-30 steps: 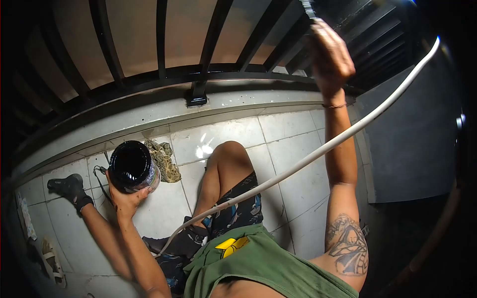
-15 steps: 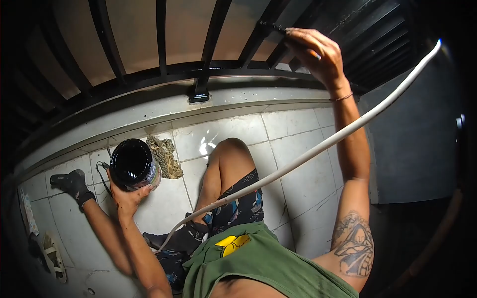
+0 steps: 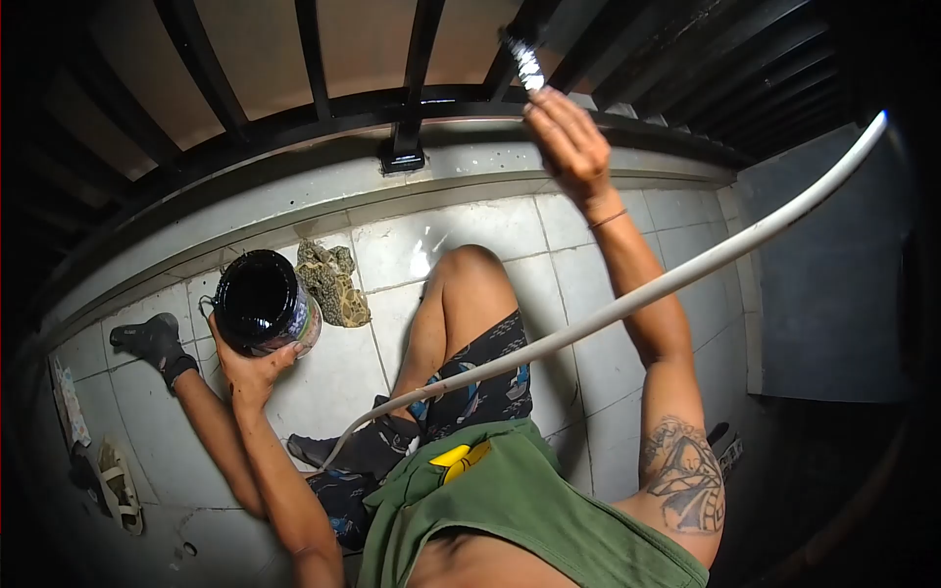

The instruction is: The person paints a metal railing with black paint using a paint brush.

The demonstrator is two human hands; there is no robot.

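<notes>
My left hand (image 3: 250, 367) is wrapped round the lower side of an open can (image 3: 263, 304), whose rim and inside are glossy black. At the upper middle, my right hand (image 3: 573, 147) holds a dark brush-like tool (image 3: 527, 67) with a shiny, glinting middle. The tool's far end is at one of the black bars (image 3: 417, 59) of a railing; whether it touches is unclear. Beside the can a crumpled patterned cloth (image 3: 336, 284) lies on the tiles.
A pale ledge (image 3: 480, 157) runs under the railing. My bent knee and legs rest on the tiled floor (image 3: 490, 230). A white cable (image 3: 608, 314) arcs across the view. Sandals (image 3: 120, 487) lie at the lower left, and a grey panel (image 3: 833, 284) stands on the right.
My right hand and its tool have moved left and slightly down. The tool now points up and to the left. My left hand still holds the can, and the view has shifted slightly.
</notes>
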